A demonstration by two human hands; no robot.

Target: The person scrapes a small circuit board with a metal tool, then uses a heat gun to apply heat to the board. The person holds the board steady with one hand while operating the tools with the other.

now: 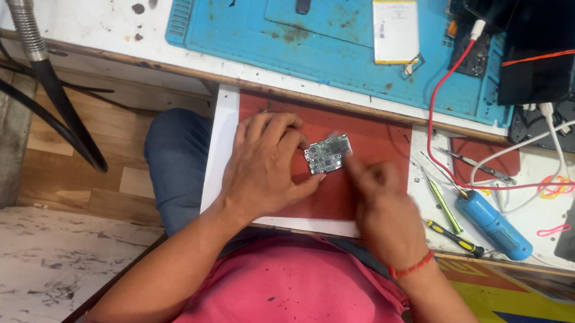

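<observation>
Circuit board (327, 153) long axis tilted up-right; left hand (264, 169) grip pinching it; right hand (381, 202) blurred, grip unclear.

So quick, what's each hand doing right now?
Left hand: fingers pinning the small circuit board on the red mat.
Right hand: blurred beside the board; grip cannot be told.

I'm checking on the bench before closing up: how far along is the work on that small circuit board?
Done: the board is out and bare on the red mat, with a battery set aside on the blue mat. In hand: the left hand steadies the board while the blurred right hand works at its edge. Left: nothing is reassembled; screwdrivers lie beside.
</observation>
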